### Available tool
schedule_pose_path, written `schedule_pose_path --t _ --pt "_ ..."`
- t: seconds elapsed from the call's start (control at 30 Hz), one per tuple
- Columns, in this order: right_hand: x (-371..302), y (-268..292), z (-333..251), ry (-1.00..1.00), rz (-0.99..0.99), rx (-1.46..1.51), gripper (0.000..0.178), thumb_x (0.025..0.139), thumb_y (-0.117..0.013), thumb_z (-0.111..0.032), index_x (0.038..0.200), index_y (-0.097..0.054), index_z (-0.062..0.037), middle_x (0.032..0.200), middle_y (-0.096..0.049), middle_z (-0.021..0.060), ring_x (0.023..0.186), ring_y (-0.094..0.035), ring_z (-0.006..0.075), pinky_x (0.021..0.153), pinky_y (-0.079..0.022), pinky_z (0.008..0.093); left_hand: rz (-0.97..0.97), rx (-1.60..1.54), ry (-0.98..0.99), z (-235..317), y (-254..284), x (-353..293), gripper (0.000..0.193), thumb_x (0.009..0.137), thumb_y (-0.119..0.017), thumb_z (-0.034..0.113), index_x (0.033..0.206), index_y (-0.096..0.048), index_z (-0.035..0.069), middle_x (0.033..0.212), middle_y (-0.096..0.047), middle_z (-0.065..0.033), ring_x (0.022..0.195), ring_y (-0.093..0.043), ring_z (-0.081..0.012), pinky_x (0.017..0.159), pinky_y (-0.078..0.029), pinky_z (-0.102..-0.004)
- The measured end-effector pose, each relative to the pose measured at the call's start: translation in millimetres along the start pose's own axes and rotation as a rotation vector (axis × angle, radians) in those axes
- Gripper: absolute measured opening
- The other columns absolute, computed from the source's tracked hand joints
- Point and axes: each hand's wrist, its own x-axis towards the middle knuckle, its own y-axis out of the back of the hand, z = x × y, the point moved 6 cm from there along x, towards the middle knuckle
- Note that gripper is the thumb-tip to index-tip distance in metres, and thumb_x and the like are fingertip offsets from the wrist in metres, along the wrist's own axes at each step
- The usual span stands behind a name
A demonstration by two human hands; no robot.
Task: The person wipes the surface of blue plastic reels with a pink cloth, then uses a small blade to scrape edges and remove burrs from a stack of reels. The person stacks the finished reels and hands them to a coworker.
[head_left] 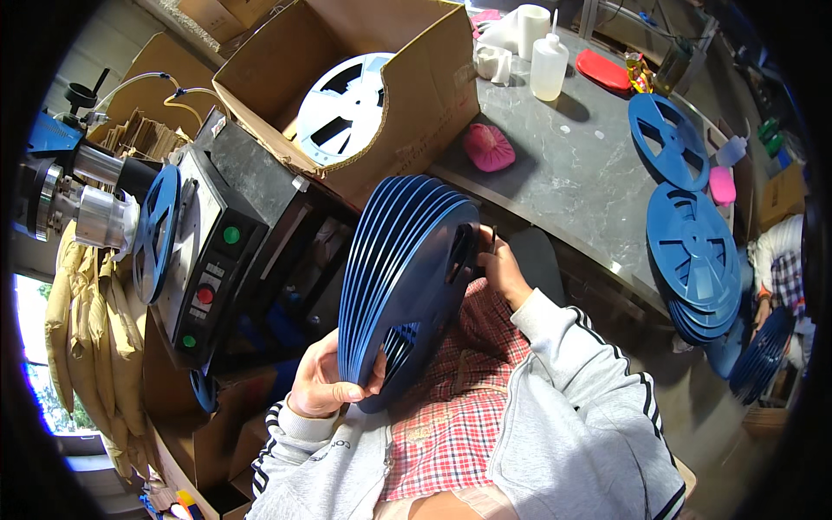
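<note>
L hand (322,381) & R hand (505,274) — fingers grasping tilted stack of round blue plastic reels (412,286) — nr. grey marbled bench (568,178).

Single head-worn fisheye view, facing steeply down over wearer's torso (455,364), hands (504,274) close to lens, surface (563,186) farther off

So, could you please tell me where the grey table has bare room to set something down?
The middle of the grey table is free, save small pale spots, between the pink bundle and the blue reels. Crowded: the far end, around the squeeze bottle, white roll and red item, and the right edge, under the reels.
</note>
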Motion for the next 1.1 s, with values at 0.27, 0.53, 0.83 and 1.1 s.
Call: schedule_pose_path --t 0.27,0.53,0.83,1.1 --pt "-43 27 -29 -0.058 0.366 -0.118 0.026 0.104 -0.049 -0.018 0.106 -0.066 0.0009 0.079 -0.064 0.0051 0.055 -0.052 0.0078 0.052 -0.043 0.0234 0.108 -0.028 -0.066 4 2 -5 0.067 0.065 -0.088 0.007 0.121 -0.054 -0.005 0.088 -0.064 -0.0163 0.071 -0.063 -0.0201 0.063 -0.05 -0.0302" --pt "-26 -43 -158 -0.447 -0.447 1.315 0.07 0.101 -0.044 -0.052 0.145 -0.036 0.0018 0.152 -0.037 0.0166 0.043 -0.038 0.0019 0.033 -0.038 0.0165 -0.351 0.479 0.038 1 -7 -4 0.054 0.082 -0.079 0.006 0.126 -0.05 -0.005 0.106 -0.064 -0.018 0.092 -0.066 -0.0246 0.081 -0.053 -0.0377" --pt "-51 -64 -193 -0.355 -0.675 1.156 0.056 0.101 -0.057 -0.033 0.137 -0.033 0.0031 0.112 -0.053 0.014 0.04 -0.037 -0.0005 0.031 -0.036 0.0141 -0.685 1.264 -0.239 -17 -6 5 0.061 0.073 -0.077 0.007 0.126 -0.05 -0.005 0.123 -0.057 -0.0233 0.117 -0.054 -0.0412 0.104 -0.04 -0.0461" --pt "-76 -87 -184 -0.419 -0.679 0.376 0.041 0.088 -0.076 -0.023 0.116 -0.055 -0.0015 0.102 -0.063 0.0082 0.064 -0.054 0.0059 0.049 -0.041 0.0188 -0.305 0.268 -0.125 53 -4 48 0.069 0.093 -0.068 0.028 0.144 -0.039 -0.008 0.138 -0.054 -0.0241 0.13 -0.052 -0.0338 0.114 -0.036 -0.0469"
